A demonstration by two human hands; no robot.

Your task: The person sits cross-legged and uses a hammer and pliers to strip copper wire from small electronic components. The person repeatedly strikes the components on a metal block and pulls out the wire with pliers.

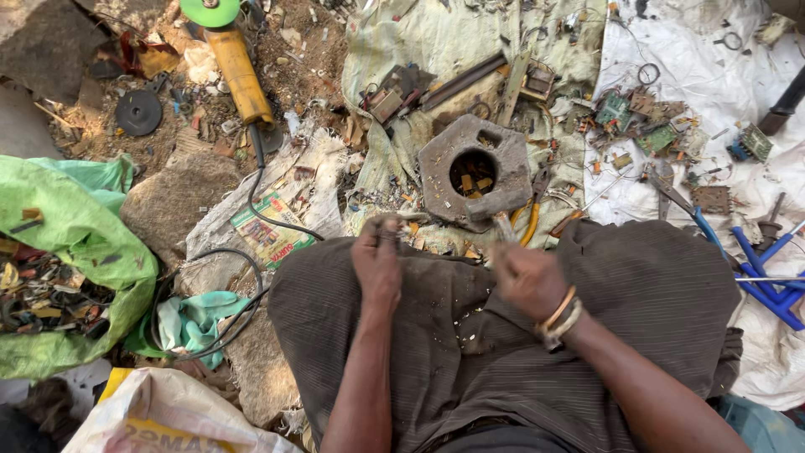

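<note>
1. Rusted metal block point(474, 168) sits at the sacking's near edge — right hand point(527, 281) grasps a hammer point(496, 210) over it.
2. Left hand point(376, 260) pinches a small scrap piece — best kept steady, fingers clear of the hammer.

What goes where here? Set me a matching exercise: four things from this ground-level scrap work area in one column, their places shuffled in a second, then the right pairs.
Things:
1. yellow-bodied angle grinder with green disc
2. grey hexagonal metal block with round hole
3. green printed circuit boards
4. blue-handled metal cutters

Places:
A. far right, on the white cloth beside the right knee
B. top left, on the bare dirt
C. straight ahead of both hands, on the pale sacking
D. upper right, scattered on the white cloth

Pairs: 1-B, 2-C, 3-D, 4-A
</note>
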